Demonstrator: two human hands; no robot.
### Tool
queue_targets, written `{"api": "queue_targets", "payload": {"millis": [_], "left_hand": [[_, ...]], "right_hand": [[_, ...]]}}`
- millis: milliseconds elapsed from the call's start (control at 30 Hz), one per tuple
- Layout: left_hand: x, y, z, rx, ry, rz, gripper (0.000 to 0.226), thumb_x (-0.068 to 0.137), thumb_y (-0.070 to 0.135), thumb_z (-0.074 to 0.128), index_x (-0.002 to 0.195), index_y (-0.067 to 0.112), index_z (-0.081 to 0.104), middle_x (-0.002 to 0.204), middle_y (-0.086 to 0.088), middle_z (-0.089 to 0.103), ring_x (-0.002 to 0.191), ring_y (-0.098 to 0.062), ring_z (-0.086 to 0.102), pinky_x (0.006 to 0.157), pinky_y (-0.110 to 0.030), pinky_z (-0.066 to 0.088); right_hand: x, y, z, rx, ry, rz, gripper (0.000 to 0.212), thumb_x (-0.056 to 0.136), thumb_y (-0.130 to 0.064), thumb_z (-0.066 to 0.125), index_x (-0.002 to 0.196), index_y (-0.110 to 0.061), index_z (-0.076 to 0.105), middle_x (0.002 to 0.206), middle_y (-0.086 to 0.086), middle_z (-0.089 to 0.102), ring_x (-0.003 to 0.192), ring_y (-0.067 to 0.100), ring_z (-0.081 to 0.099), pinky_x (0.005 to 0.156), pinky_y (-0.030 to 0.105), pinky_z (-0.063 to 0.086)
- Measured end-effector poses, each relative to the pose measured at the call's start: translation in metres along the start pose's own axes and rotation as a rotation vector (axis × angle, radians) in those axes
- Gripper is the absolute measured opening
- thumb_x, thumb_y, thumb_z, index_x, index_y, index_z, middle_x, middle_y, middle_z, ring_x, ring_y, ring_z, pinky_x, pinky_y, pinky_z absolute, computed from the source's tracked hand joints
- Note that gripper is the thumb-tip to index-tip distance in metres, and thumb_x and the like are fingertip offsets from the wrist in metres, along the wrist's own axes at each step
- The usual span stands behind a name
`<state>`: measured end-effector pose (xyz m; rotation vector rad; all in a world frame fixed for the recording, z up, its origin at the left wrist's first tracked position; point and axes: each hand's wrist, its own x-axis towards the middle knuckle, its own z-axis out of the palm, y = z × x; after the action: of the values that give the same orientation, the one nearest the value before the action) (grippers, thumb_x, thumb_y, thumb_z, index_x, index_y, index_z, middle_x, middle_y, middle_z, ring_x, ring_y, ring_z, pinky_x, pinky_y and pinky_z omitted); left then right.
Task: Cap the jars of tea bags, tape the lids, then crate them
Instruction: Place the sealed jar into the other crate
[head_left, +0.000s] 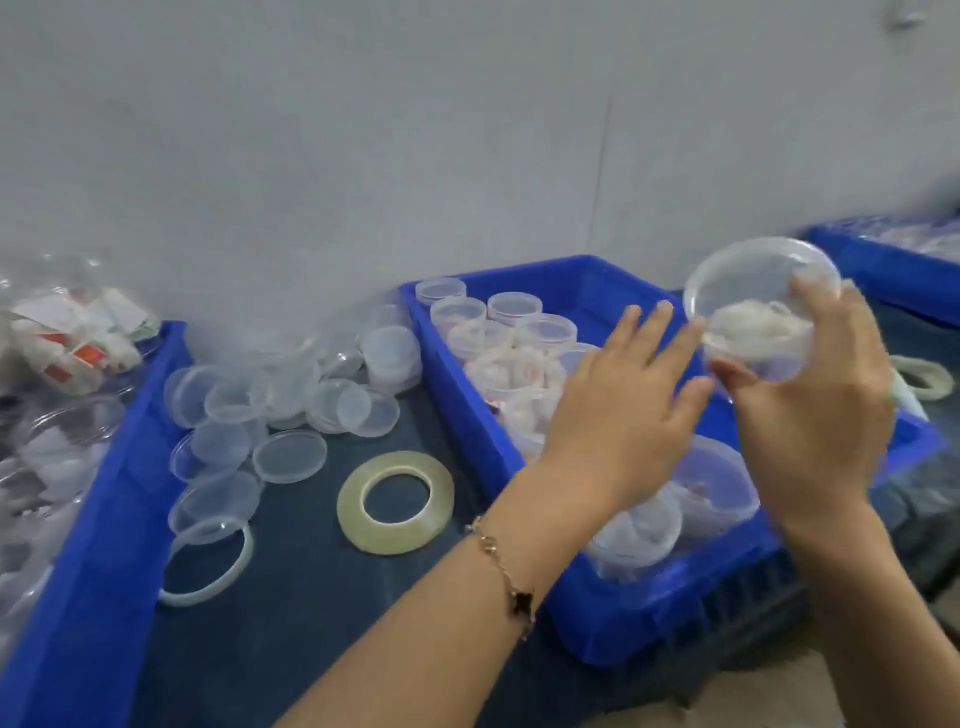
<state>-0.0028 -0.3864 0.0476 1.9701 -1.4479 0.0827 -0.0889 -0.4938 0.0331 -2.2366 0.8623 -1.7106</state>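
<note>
My right hand grips a clear round jar holding white tea bags, tilted with its mouth toward me, above the right side of the middle blue crate. My left hand hovers flat over that crate, fingers spread, touching nothing I can make out. Inside the crate stand several clear jars of tea bags, some hidden under my hands. Loose clear lids lie in a heap on the dark table to the left. A roll of clear tape lies flat in front of them.
A second blue crate at the left holds clear jars with labelled packets. A third blue crate sits at the far right by the wall. A thin tape ring lies near the left crate, another roll at the right.
</note>
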Motion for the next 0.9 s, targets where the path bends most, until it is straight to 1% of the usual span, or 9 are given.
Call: {"api": "queue_targets", "payload": {"millis": [133, 300, 433, 500, 567, 633, 733, 800, 900], "left_hand": [[-0.001, 0.0, 0.038, 0.293, -0.286, 0.049, 0.053, 0.102, 0.041, 0.025, 0.152, 0.022, 0.016, 0.16, 0.0, 0.007, 0.147, -0.018, -0.004, 0.117, -0.046, 0.003], [-0.007, 0.004, 0.064, 0.288, -0.413, 0.073, 0.057, 0.102, 0.044, 0.025, 0.151, 0.016, 0.019, 0.16, -0.004, 0.012, 0.147, -0.02, 0.0, 0.117, -0.042, -0.002], [-0.008, 0.011, 0.074, 0.279, -0.407, 0.103, 0.058, 0.101, 0.045, 0.027, 0.149, 0.013, 0.026, 0.158, -0.007, 0.019, 0.146, -0.022, 0.008, 0.117, -0.042, 0.002], [-0.009, 0.011, 0.076, 0.279, -0.405, 0.105, 0.057, 0.101, 0.045, 0.029, 0.146, 0.012, 0.031, 0.155, -0.009, 0.024, 0.144, -0.023, 0.013, 0.117, -0.042, 0.005], [-0.011, 0.009, 0.077, 0.279, -0.416, 0.097, 0.056, 0.101, 0.046, 0.029, 0.146, 0.012, 0.031, 0.155, -0.009, 0.026, 0.144, -0.024, 0.015, 0.117, -0.042, 0.006], [-0.012, 0.007, 0.078, 0.269, -0.422, 0.096, 0.057, 0.101, 0.046, 0.029, 0.147, 0.013, 0.029, 0.155, -0.008, 0.024, 0.144, -0.024, 0.015, 0.117, -0.042, 0.006], [-0.014, 0.006, 0.077, 0.266, -0.417, 0.103, 0.057, 0.1, 0.046, 0.028, 0.147, 0.014, 0.029, 0.155, -0.007, 0.025, 0.144, -0.024, 0.015, 0.118, -0.042, 0.006], [-0.016, 0.005, 0.075, 0.262, -0.425, 0.09, 0.056, 0.1, 0.046, 0.028, 0.148, 0.016, 0.028, 0.156, -0.007, 0.022, 0.145, -0.024, 0.013, 0.118, -0.043, 0.005], [-0.019, 0.004, 0.071, 0.281, -0.432, 0.08, 0.056, 0.101, 0.046, 0.028, 0.148, 0.017, 0.027, 0.157, -0.007, 0.02, 0.145, -0.024, 0.01, 0.118, -0.044, 0.005]], "right_hand": [[-0.004, 0.042, -0.001, -0.148, -0.095, 0.219, 0.068, 0.07, -0.017, 0.08, 0.13, -0.012, 0.048, 0.125, 0.015, 0.053, 0.113, 0.035, 0.049, 0.087, 0.044, 0.04], [-0.03, 0.062, -0.006, -0.279, -0.329, 0.425, 0.065, 0.074, -0.045, 0.071, 0.129, -0.022, 0.048, 0.121, 0.016, 0.059, 0.106, 0.04, 0.055, 0.083, 0.046, 0.043], [-0.044, 0.067, -0.008, -0.362, -0.349, 0.386, 0.051, 0.083, -0.048, 0.06, 0.122, -0.015, 0.053, 0.109, 0.019, 0.063, 0.094, 0.041, 0.058, 0.072, 0.043, 0.043], [-0.049, 0.069, -0.007, -0.348, -0.275, 0.323, 0.033, 0.092, -0.036, 0.055, 0.105, -0.007, 0.062, 0.097, 0.019, 0.065, 0.076, 0.035, 0.055, 0.063, 0.036, 0.036], [-0.054, 0.069, -0.008, -0.353, -0.195, 0.263, 0.027, 0.095, -0.024, 0.053, 0.092, -0.001, 0.066, 0.087, 0.02, 0.066, 0.064, 0.027, 0.046, 0.059, 0.03, 0.03], [-0.06, 0.068, -0.009, -0.368, -0.168, 0.244, 0.025, 0.093, -0.019, 0.055, 0.088, 0.002, 0.067, 0.089, 0.021, 0.065, 0.067, 0.031, 0.05, 0.06, 0.03, 0.031], [-0.065, 0.067, -0.01, -0.372, -0.112, 0.247, 0.02, 0.088, -0.015, 0.059, 0.086, 0.004, 0.066, 0.092, 0.024, 0.06, 0.083, 0.041, 0.052, 0.064, 0.034, 0.035], [-0.064, 0.067, -0.009, -0.374, -0.129, 0.207, 0.019, 0.087, -0.015, 0.061, 0.095, 0.002, 0.064, 0.1, 0.025, 0.058, 0.093, 0.042, 0.05, 0.071, 0.042, 0.041], [-0.059, 0.07, -0.007, -0.349, -0.326, 0.096, 0.034, 0.09, -0.021, 0.057, 0.118, -0.002, 0.059, 0.124, 0.021, 0.057, 0.115, 0.037, 0.052, 0.095, 0.048, 0.041]]}}
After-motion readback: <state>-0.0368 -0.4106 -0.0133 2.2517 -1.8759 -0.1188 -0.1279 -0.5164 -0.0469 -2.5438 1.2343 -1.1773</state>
